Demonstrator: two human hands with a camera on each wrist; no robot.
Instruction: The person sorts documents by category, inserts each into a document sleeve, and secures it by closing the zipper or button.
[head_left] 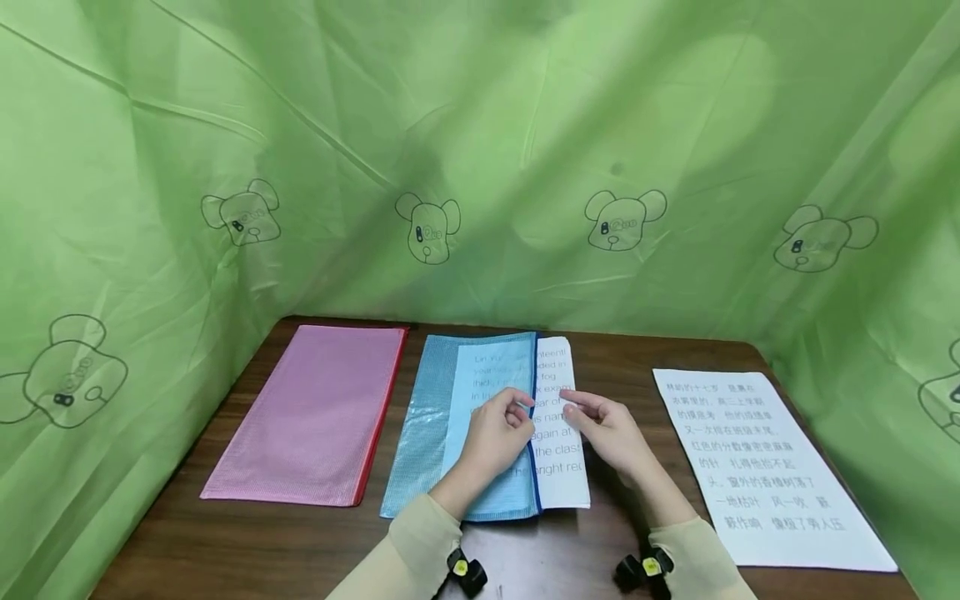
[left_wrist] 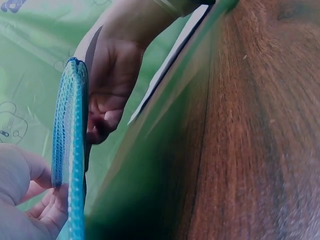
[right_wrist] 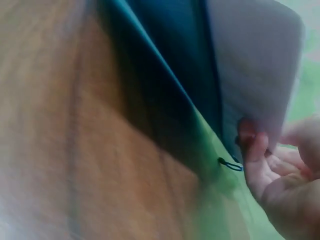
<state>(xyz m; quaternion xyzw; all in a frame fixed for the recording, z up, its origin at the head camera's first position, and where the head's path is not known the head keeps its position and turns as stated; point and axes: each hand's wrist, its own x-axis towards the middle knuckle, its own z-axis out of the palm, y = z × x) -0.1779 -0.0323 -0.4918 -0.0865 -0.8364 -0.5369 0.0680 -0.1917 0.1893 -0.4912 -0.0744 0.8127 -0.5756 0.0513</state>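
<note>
A blue mesh zip pouch (head_left: 423, 433) with a dark blue zip edge is lifted a little off the table. A printed sheet of paper (head_left: 561, 479) is partly inside it, its right strip sticking out of the open side. My left hand (head_left: 491, 437) pinches the pouch at that opening; in the left wrist view the left hand (left_wrist: 27, 195) has thumb and fingers on the mesh. My right hand (head_left: 611, 433) grips the sheet's outer edge, and in the right wrist view the right hand (right_wrist: 287, 180) has its thumb on the paper (right_wrist: 257, 70). A zip pull (right_wrist: 231, 164) dangles near those fingers.
A pink mesh zip pouch (head_left: 307, 417) with a red zip edge lies flat on the left of the brown wooden table (head_left: 165, 550). On the right lies a white sheet with printed Chinese characters (head_left: 772, 475). Green curtain (head_left: 480, 100) with bear drawings surrounds the table.
</note>
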